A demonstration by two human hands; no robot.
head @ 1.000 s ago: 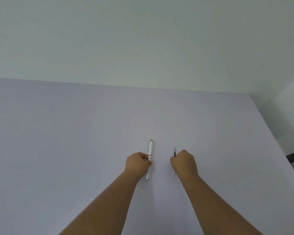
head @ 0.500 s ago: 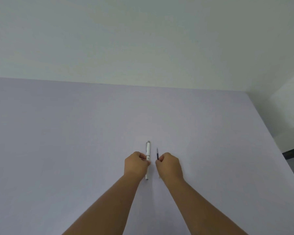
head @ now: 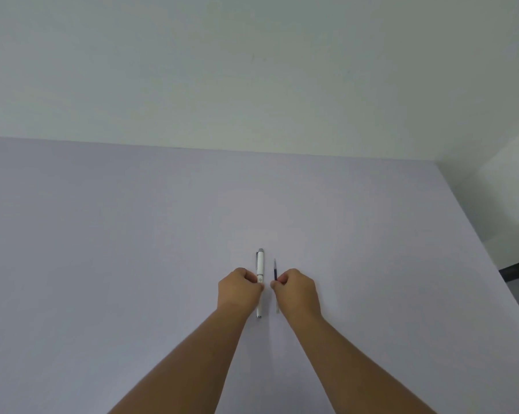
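A white pen (head: 260, 264) with a grey cap end points away from me over the pale lilac table (head: 103, 249). My left hand (head: 240, 289) grips its barrel with curled fingers; the pen's tip shows below the hand. Just to the right, my right hand (head: 295, 289) pinches a thin dark refill (head: 275, 269), which also points away from me. A pale end of the refill shows below the hand. Pen and refill lie almost parallel, a small gap apart.
The table's far edge meets a plain white wall (head: 252, 70). Its right edge runs diagonally down the right side, with a dark strip (head: 518, 268) beyond it.
My right hand has carried the refill leftward until it sits close beside the pen. My left hand and the pen have barely moved.
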